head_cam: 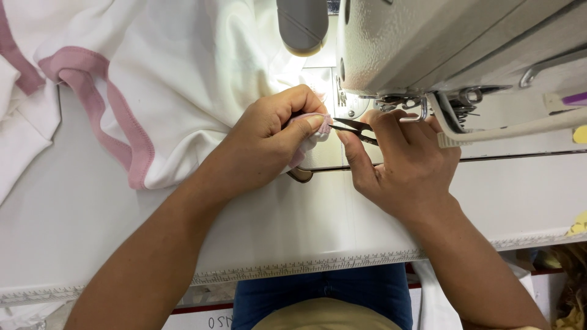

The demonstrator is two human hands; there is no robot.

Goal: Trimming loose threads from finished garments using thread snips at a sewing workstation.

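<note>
A small fold of pink-and-white fabric (312,131) sits pinched between the thumb and fingertips of the left hand (269,143), just beside the tips of the thread snips (353,128) gripped in the right hand (406,165). Blades this close to thumb and cloth could nick either if the fold slips. The sewing machine head (428,43) looms above the fingers; a white garment with pink trim (140,79) lies beyond the left knuckles.

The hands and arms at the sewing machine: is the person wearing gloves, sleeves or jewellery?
Nothing is worn on them. The left hand and right hand are bare, with no gloves, rings or watch showing. Both forearms are uncovered to the bottom of the picture, with no sleeve in view. The fingernails are short.
</note>
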